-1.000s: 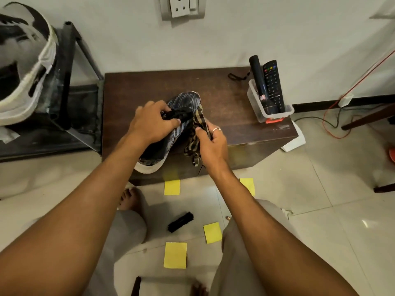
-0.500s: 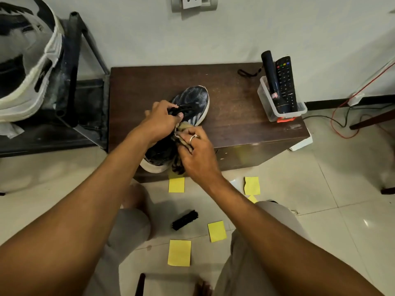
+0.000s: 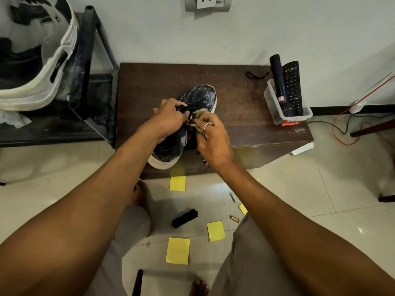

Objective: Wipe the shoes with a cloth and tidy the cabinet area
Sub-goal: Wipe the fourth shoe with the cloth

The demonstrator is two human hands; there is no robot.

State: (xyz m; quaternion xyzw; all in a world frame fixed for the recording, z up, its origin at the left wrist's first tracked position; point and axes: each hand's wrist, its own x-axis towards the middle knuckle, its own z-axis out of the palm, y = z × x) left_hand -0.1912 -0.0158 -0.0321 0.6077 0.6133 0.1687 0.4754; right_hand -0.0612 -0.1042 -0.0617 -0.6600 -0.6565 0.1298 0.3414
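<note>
A dark grey knit shoe [image 3: 202,97] with a white sole lies on the low brown cabinet [image 3: 241,107], its heel hanging over the front edge. My left hand [image 3: 167,119] grips the shoe at its black laces. My right hand [image 3: 210,137], a ring on one finger, pinches a bunched checked cloth [image 3: 197,116] against the shoe's right side near the laces. Most of the cloth is hidden under my fingers.
A clear tub [image 3: 286,110] with a torch and a remote stands at the cabinet's right end. Yellow sticky notes [image 3: 177,250], a black brush [image 3: 184,218] and batteries [image 3: 235,219] lie on the tiled floor. A dark rack [image 3: 89,67] with a white shoe stands left. Cables [image 3: 342,129] trail right.
My right hand has moved the cloth from the shoe's toe side back toward the laces. The shoe has settled flatter on the cabinet. My left hand keeps its grip.
</note>
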